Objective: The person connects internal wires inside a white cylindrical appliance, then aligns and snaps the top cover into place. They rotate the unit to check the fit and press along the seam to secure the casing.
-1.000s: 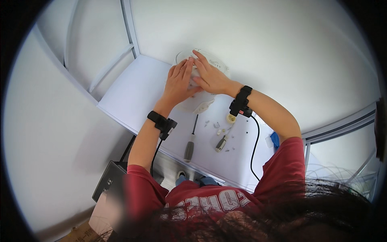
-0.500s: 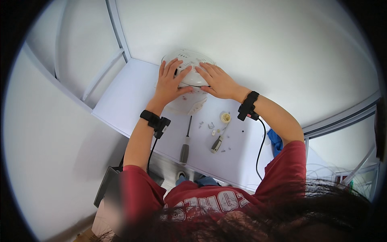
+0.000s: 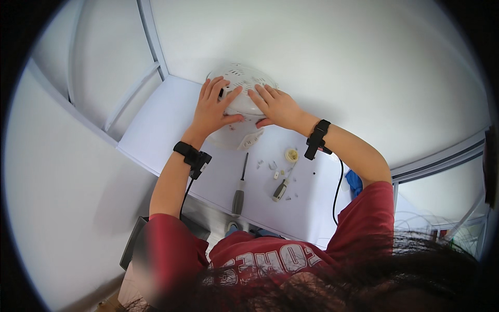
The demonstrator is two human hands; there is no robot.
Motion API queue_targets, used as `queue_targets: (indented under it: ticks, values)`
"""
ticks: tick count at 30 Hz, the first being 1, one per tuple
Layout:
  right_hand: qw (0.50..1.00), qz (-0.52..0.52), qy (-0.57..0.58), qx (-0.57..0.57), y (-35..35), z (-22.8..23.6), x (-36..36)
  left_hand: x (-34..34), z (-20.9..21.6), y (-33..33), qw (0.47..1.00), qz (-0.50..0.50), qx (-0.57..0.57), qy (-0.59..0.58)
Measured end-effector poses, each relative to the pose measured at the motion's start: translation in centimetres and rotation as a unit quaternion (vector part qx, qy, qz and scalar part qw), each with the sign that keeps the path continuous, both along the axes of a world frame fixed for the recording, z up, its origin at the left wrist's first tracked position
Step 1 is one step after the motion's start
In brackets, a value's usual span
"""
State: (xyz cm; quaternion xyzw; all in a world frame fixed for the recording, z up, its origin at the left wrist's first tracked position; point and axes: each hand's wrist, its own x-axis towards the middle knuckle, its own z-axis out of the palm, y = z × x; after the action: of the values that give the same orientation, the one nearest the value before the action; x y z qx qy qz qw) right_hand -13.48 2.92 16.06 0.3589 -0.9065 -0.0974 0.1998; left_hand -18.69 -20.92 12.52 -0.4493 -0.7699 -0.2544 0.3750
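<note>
A white, rounded appliance housing (image 3: 236,137) with a slotted cover (image 3: 244,78) on top stands at the far side of the table. My left hand (image 3: 210,108) lies on the cover's left part, fingers spread and thumb stretched along the near rim. On the right part rests my right hand (image 3: 278,108), its fingers apart and its thumb at the near edge. Both palms hide parts of the cover and its rim. A small printed panel (image 3: 251,139) shows on the housing's near side.
Nearer me lie a long screwdriver (image 3: 239,195) and a short screwdriver (image 3: 280,190), both with grey handles. Around them are a small yellowish round container (image 3: 291,155) and several small loose parts. Blue material (image 3: 354,183) lies at the right. Cables trail from both wrist straps.
My left hand has shifted slightly left, and its thumb now sits lower. The dark gap along the cover's near rim shows less. The housing has turned or shifted a little left.
</note>
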Motion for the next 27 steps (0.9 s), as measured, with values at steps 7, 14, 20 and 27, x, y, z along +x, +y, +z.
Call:
queue_targets:
  ticks: [7,14,20,27]
  values:
    - [1.000,0.008,0.001,0.024,-2.0,1.0,-0.7,-0.3,-0.5,-1.8,1.000,0.010,0.020,-0.015]
    - [0.999,0.015,-0.005,0.036,-4.1,1.6,-0.4,0.5,-0.7,-4.0,1.000,0.019,0.007,-0.023]
    - [0.998,0.060,-0.013,0.026,-2.9,0.9,0.6,3.8,-1.8,-5.0,0.999,0.036,-0.008,0.004]
    - [0.995,0.081,-0.034,0.045,-2.4,1.4,1.5,4.0,-2.5,-7.0,0.972,0.105,0.195,-0.079]
